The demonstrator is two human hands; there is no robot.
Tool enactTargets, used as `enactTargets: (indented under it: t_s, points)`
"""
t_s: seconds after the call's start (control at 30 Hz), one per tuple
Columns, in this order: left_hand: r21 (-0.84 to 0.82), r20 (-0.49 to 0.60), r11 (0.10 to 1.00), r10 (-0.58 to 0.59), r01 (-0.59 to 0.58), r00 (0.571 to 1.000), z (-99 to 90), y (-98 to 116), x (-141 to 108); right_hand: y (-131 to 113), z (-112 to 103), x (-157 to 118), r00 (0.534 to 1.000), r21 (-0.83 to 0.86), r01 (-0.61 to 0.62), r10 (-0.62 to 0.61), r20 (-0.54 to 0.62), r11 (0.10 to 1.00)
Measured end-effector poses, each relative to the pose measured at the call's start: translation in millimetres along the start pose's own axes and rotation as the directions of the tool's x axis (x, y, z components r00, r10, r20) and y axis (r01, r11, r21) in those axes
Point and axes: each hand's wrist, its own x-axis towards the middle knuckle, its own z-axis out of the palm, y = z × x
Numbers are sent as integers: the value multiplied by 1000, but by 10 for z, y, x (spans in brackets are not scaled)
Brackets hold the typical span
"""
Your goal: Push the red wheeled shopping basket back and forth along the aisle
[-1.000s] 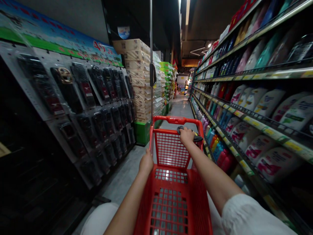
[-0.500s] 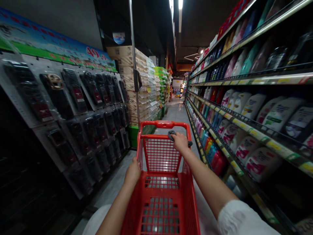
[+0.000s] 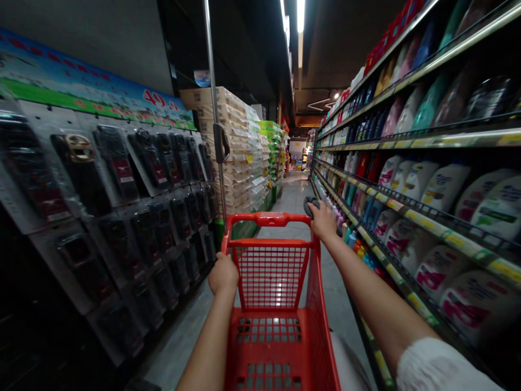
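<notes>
A red plastic shopping cart [image 3: 271, 274] with grid panels stands in front of me, nothing lying in its basket. My left hand [image 3: 223, 273] is closed around the cart's left upper edge, near the foot of a metal pole [image 3: 217, 114]. Over at the right corner of the cart's far rail, my right hand [image 3: 324, 220] is closed on a dark grey cloth [image 3: 310, 207], whose ends stick out on both sides of the fingers.
Packaged belts hang on a rack [image 3: 97, 217] at the left. Beyond it stand stacked cartons [image 3: 234, 146]. Shelves [image 3: 439, 228] of bottles line the right side. A tiled aisle floor [image 3: 291, 190] runs ahead between them.
My right hand has moved right and up with the cloth, from inside the cart's far frame to its right corner. My left hand has shifted slightly left and up. The cart appears slightly lower.
</notes>
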Motion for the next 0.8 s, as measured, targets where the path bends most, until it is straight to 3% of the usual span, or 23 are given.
enactTargets:
  t_s: [0.1,0.23,0.33,0.47,0.6,0.7,0.8]
  points:
    - [49,-61,999,-10,13,998,73,-49,-29,12,213,66,977,-34,-24,31,212,999]
    - [81,-62,997,-4,9,998,63,-77,-61,-182,338,213,976,-69,-41,55,210,997]
    - [94,-54,996,0,5,999,65,-75,-58,-524,349,340,971,-18,12,-7,240,1000]
    - [105,-66,994,30,-23,997,147,-95,-41,-1155,415,418,947,76,109,-126,295,991]
    - [110,-58,993,48,-41,997,189,-104,-51,-1653,534,331,907,85,329,-340,248,941]
    - [97,-27,994,43,-40,999,154,-86,-85,-1690,590,227,851,56,491,-493,181,869]
    - [81,2,996,47,-47,999,108,-64,-117,-1394,547,220,777,44,610,-609,158,791]
